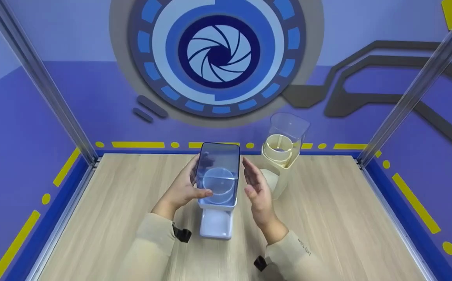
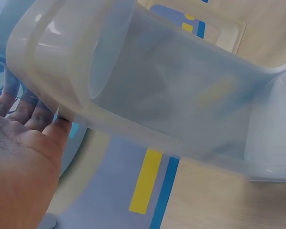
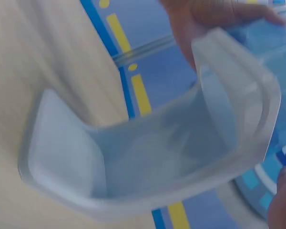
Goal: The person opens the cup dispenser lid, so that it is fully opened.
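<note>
A pet feeder with a see-through blue tank (image 1: pixel 220 156) on a white base (image 1: pixel 216 224) stands upright at the middle of the table. My left hand (image 1: pixel 181 189) grips the tank's left side, thumb across its front and fingers behind. In the left wrist view, those fingers (image 2: pixel 38 114) partly show through the blue plastic. To the right of the tank is my right hand (image 1: pixel 260 193), its palm turned toward the tank and its fingers extended, holding nothing. The right wrist view shows the base's hollow side and flat tray (image 3: pixel 62 152) close up.
A second, cream feeder (image 1: pixel 282 181) with a clear upper tank (image 1: pixel 290 125) and a round collar (image 1: pixel 279 147) stands behind my right hand. The wooden table (image 1: pixel 113 218) ends at a blue printed back wall, with metal posts (image 1: pixel 60 97) at both sides.
</note>
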### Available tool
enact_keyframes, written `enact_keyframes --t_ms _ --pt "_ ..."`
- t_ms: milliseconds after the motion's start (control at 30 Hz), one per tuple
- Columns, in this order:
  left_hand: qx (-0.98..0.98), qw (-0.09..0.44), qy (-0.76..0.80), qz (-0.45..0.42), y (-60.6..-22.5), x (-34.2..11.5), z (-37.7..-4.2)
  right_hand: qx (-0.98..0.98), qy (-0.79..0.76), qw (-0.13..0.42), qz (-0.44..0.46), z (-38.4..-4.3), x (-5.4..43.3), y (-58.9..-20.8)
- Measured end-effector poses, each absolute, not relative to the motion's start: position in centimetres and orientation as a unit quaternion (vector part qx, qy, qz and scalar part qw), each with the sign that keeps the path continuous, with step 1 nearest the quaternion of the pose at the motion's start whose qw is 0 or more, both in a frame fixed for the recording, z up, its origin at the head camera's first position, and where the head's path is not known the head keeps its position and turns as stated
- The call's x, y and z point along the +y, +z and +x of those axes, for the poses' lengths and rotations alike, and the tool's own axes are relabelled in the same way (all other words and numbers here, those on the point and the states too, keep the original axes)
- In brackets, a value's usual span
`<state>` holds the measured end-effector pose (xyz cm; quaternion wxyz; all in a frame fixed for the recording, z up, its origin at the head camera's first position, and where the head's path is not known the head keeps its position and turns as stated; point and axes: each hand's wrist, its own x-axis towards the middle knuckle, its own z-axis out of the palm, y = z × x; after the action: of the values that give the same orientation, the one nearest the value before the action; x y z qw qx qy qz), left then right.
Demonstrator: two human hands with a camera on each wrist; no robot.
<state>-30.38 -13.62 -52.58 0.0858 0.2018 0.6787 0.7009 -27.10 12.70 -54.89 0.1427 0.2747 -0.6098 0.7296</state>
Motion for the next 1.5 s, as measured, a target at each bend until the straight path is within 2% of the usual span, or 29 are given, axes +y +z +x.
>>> enact_keyframes --t_ms 300,533,667,1033,1167,1500 --pt "0.684 0.087 0.694 0.208 -52.9 -13.8 -30.2 -0.716 0.655 0.076 0.229 -26.2 11.0 -54.4" --pt "0.688 0.074 0.694 0.201 -52.6 -13.8 -30.0 -0.749 0.622 0.103 0.204 -27.4 10.6 -54.0" --pt "0.692 0.061 0.690 0.205 -52.3 -13.6 -29.8 -0.742 0.629 0.091 0.213 -28.1 11.0 -54.2" --pt "0.679 0.016 0.688 0.254 -51.1 -13.5 -28.6 -0.662 0.701 -0.024 0.263 -30.4 13.9 -55.2" --pt "0.672 0.003 0.691 0.265 -49.8 -13.5 -28.2 -0.648 0.701 -0.048 0.295 -31.0 14.1 -55.5" --pt "0.628 0.021 0.712 0.313 -49.2 -12.8 -28.5 -0.529 0.751 -0.144 0.368 -32.1 14.8 -56.8"
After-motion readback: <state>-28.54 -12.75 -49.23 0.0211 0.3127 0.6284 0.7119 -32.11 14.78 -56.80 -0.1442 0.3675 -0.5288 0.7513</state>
